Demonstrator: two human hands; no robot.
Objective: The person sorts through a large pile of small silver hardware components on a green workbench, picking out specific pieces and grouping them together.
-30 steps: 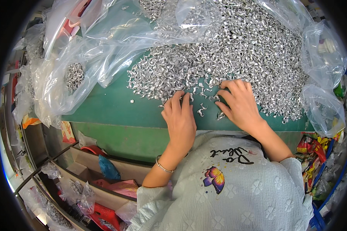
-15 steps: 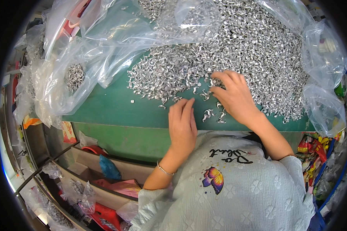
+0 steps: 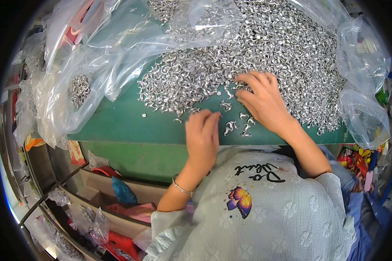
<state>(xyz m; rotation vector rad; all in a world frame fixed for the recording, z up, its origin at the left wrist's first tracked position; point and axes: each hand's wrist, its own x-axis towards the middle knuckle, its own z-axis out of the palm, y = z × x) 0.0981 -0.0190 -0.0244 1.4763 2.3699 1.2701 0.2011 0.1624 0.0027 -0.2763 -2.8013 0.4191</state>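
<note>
Hands sit at the near edge of the pile (image 3: 283, 52) of small curved metal pieces. The right hand (image 3: 262, 101) stands open over that edge, thumb and forefinger parted with metal pieces in the gap. The left hand (image 3: 203, 132) bends its fingers just below the pile's near left edge, the fingertips drawn close together; whether they pinch a piece cannot be told. A bracelet (image 3: 184, 187) circles the left wrist.

Between the hands, just below the pile, a few loose pieces (image 3: 245, 123) lie on the green table (image 3: 117, 126), and another piece (image 3: 225, 105) sits nearer the edge. Since the curved ends seem likely to catch on one another, it should help to draw only a few pieces out at a time, spread them on the bare strip below the pile and part tangled ones there with the fingertips. Keeping that strip uncrowded, and the pieces back from the table's near rim, would guard against drops.

One tiny silver bit (image 3: 144, 115) lies apart, left of the pile. Farther left, clear plastic (image 3: 122, 54) spreads over the table and laps the pile's far side; a sleeve brushing it could drag pieces along. More clear plastic (image 3: 363, 61) bunches right of the pile.
</note>
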